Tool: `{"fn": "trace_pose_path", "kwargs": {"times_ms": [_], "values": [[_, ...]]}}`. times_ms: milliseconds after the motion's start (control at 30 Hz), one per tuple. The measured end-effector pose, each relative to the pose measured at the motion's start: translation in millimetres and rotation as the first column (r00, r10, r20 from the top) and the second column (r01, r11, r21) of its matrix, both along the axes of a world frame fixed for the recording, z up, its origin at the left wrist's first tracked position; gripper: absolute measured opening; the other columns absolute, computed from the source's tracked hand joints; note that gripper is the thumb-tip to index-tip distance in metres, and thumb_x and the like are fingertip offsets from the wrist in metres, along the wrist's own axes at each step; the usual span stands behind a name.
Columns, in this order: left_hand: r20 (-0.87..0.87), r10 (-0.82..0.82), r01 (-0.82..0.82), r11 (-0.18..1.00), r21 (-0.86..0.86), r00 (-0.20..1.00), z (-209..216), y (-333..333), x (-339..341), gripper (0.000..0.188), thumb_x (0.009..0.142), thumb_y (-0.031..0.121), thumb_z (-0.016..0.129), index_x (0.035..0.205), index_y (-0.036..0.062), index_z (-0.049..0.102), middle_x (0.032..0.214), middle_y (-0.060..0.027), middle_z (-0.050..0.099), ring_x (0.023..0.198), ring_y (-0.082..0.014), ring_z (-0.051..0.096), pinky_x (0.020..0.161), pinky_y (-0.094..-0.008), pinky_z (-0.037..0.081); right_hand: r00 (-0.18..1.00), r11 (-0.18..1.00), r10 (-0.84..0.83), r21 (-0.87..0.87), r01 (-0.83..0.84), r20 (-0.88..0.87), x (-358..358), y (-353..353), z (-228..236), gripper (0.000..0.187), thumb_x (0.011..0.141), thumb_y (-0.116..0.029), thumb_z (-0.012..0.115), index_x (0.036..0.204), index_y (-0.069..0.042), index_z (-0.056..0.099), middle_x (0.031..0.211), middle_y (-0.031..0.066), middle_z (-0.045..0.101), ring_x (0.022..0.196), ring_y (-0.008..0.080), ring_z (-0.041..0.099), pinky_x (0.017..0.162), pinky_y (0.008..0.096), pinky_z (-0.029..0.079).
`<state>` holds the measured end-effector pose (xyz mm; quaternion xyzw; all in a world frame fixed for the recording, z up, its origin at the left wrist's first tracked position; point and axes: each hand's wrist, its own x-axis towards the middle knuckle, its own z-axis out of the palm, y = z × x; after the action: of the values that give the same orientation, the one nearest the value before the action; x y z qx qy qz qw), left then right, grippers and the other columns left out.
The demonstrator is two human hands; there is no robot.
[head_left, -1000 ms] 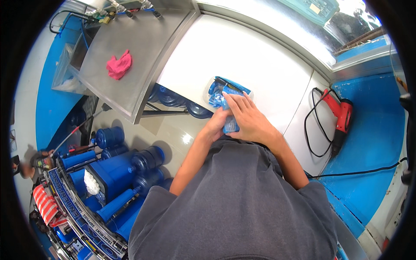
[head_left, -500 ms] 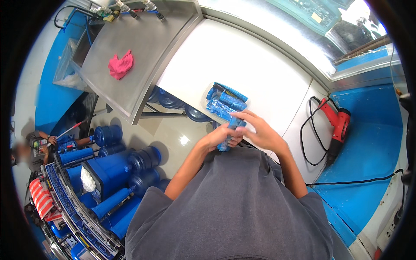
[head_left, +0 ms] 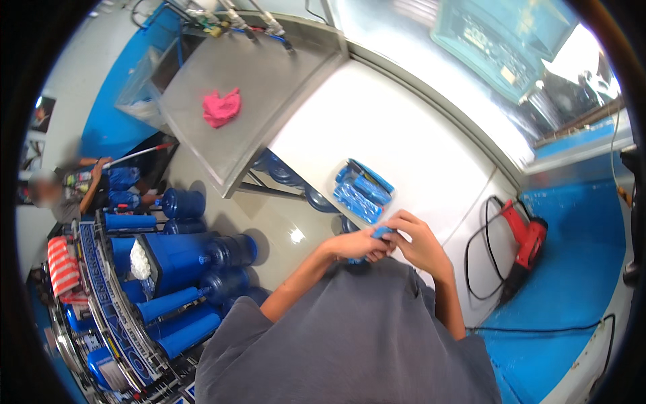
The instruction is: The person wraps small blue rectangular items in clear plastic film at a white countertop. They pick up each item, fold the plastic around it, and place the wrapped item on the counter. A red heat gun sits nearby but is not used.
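In front of my body, both hands are together over the near edge of the white counter (head_left: 397, 114). My left hand (head_left: 356, 245) is closed around a folded blue plastic film piece (head_left: 382, 231), mostly hidden by fingers. The fingertips of my right hand (head_left: 418, 244) pinch the same film at its upper end. Just beyond the hands sits a shallow clear tray (head_left: 338, 176) holding several blue film bundles (head_left: 360, 202) and a dark, slim item whose kind I cannot make out.
A red heat gun (head_left: 528, 239) with a black cord lies on the blue ledge at right. At left stand a steel table (head_left: 202, 67) with a pink cloth (head_left: 222, 108), blue water jugs (head_left: 232, 250) on the floor, and a loaded tricycle cart. Another person (head_left: 87, 185) holds a long handle.
My view has shifted, so the surroundings sit lower and the left side further right. My fingers have closed more over the blue film, and less of it shows.
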<state>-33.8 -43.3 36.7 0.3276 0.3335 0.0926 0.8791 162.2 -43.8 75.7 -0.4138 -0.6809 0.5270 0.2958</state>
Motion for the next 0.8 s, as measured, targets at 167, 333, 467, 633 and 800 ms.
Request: {"fn": "trace_pose_path", "kwargs": {"times_ms": [167, 333, 467, 633, 800], "values": [[0.039, 0.020, -0.027, 0.983, 0.183, 0.999, -9, -5, 6, 0.008, 0.097, 0.011, 0.053, 0.098, 0.0048, 0.058, 0.075, 0.0011, 0.052, 0.068, -0.0088, 0.050, 0.065, -0.0249, 0.043, 0.996, 0.973, 0.023, 0.226, -0.042, 0.086, 5, 5, -1, 0.013, 0.084, 0.006, 0.063, 0.095, -0.001, 0.065, 0.092, 0.0134, 0.061, 0.084, 0.0318, 0.063, 0.074, 0.0374, 0.050], [-0.095, 0.215, -0.164, 0.909, 0.383, 0.972, 3, -12, -9, 0.026, 0.104, 0.023, 0.054, 0.118, 0.0031, 0.062, 0.098, -0.0041, 0.069, 0.081, -0.0099, 0.064, 0.072, -0.0244, 0.051, 0.990, 0.941, -0.127, 0.308, 0.138, -0.056, 0, 13, -14, 0.014, 0.084, 0.009, 0.063, 0.095, 0.000, 0.062, 0.091, 0.0143, 0.060, 0.082, 0.0322, 0.062, 0.072, 0.0379, 0.050], [-0.051, 0.459, -0.372, 0.775, 0.511, 0.887, 8, -24, -19, 0.034, 0.102, 0.022, 0.058, 0.130, 0.0032, 0.057, 0.109, -0.0057, 0.071, 0.081, -0.0100, 0.066, 0.069, -0.0235, 0.052, 0.967, 0.908, -0.209, 0.338, 0.248, -0.148, -14, 10, -24, 0.016, 0.084, 0.011, 0.064, 0.096, 0.001, 0.061, 0.087, 0.0144, 0.057, 0.079, 0.0309, 0.059, 0.071, 0.0362, 0.049], [0.203, 0.776, -0.802, 0.575, 0.161, 0.597, -15, -49, -21, 0.050, 0.099, 0.028, 0.063, 0.139, 0.0059, 0.043, 0.123, -0.0126, 0.065, 0.102, -0.0188, 0.068, 0.086, -0.0323, 0.057, 0.862, 0.912, -0.342, 0.089, 0.400, -0.373, -34, 2, -42, 0.013, 0.088, 0.010, 0.062, 0.096, 0.001, 0.060, 0.090, 0.0096, 0.052, 0.083, 0.0208, 0.057, 0.076, 0.0294, 0.048], [0.407, 0.772, -0.859, 0.507, 0.069, 0.488, -23, -56, 11, 0.055, 0.102, 0.034, 0.059, 0.143, 0.0098, 0.032, 0.142, -0.0135, 0.050, 0.135, -0.0275, 0.049, 0.117, -0.0432, 0.036, 0.817, 0.858, -0.417, 0.125, 0.498, -0.398, -64, -8, -53, 0.013, 0.089, 0.006, 0.064, 0.099, 0.000, 0.060, 0.092, 0.0118, 0.056, 0.089, 0.0261, 0.058, 0.088, 0.0369, 0.048]]}}
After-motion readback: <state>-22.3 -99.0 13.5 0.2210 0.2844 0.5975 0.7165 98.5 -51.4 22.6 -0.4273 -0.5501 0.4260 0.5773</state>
